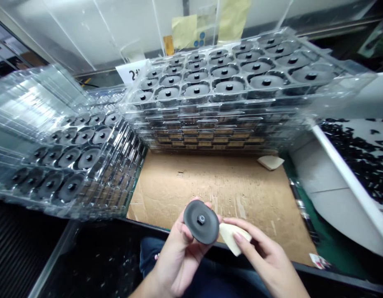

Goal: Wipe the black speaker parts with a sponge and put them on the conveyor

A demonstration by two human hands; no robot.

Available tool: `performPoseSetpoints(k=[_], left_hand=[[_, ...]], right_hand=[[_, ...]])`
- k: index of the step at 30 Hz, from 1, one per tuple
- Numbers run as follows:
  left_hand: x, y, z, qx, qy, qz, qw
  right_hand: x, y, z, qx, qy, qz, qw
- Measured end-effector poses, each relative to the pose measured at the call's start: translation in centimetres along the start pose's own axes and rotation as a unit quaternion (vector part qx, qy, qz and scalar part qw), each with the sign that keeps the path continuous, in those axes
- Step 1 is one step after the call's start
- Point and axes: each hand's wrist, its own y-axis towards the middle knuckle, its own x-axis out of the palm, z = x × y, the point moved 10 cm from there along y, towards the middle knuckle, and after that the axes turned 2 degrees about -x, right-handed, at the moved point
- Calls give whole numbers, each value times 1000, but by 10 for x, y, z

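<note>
My left hand (175,256) holds a dark grey round disc (201,221) with a small hub in its middle, thumb across its lower face, just above the near edge of the cardboard sheet (210,186). My right hand (266,256) pinches a cream wedge-shaped sponge (230,238) whose tip touches the disc's right edge. Both hands are closed on what they hold.
Straight ahead stands a tall stack of clear plastic trays (228,82) filled with the same discs. A second tray stack (63,157) leans at the left. Another cream wedge (270,162) lies at the cardboard's far right. A white bin (349,178) at right holds several small black parts.
</note>
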Motion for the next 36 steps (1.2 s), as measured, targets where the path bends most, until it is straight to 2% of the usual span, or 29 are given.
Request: performPoseSetpoints(k=[5, 8, 10, 12, 14, 16, 18, 21, 22, 25, 26, 28, 30, 33, 35, 36], left_hand=[[-2, -3, 0, 0, -4, -5, 1000], [-3, -4, 1, 0, 0, 4, 1000], [-5, -4, 1, 0, 12, 16, 1000], [-7, -3, -1, 7, 32, 27, 999], [-10, -3, -3, 7, 53, 40, 998], [-11, -3, -9, -9, 65, 35, 997], [-13, -5, -12, -25, 71, 27, 997], [-16, -8, -6, -7, 78, 42, 996], [-15, -9, -4, -2, 85, 46, 995], [-7, -11, -8, -27, 108, 33, 993], [-5, -10, -8, -33, 108, 24, 993], [-3, -9, -6, -33, 91, 9, 995], [-7, -6, -5, -38, 71, 6, 997], [-13, -4, -10, -55, 49, 24, 997], [-5, -5, -13, -66, 48, 16, 997], [2, -6, -13, -70, 61, 4, 996]], right_hand=[[9, 0, 0, -16, 2, 0, 1000], [-2, 5, -10, -22, -20, 32, 999], [-13, 6, -27, -39, -37, 66, 996], [-20, 4, -55, -96, -54, 92, 990], [-12, -3, -94, -203, -78, 76, 973], [5, -16, -130, -327, -98, 29, 939], [24, -24, -147, -381, -122, -35, 916], [46, -19, -150, -353, -161, -122, 914], [46, -17, -153, -351, -173, -113, 913], [33, -22, -165, -406, -172, -13, 898], [31, -25, -165, -420, -163, -9, 893], [35, -31, -156, -420, -158, -68, 891], [34, -30, -137, -375, -191, -121, 899], [16, -22, -127, -335, -272, -84, 898], [14, -20, -139, -374, -293, -71, 877], [18, -22, -149, -409, -282, -92, 863]])
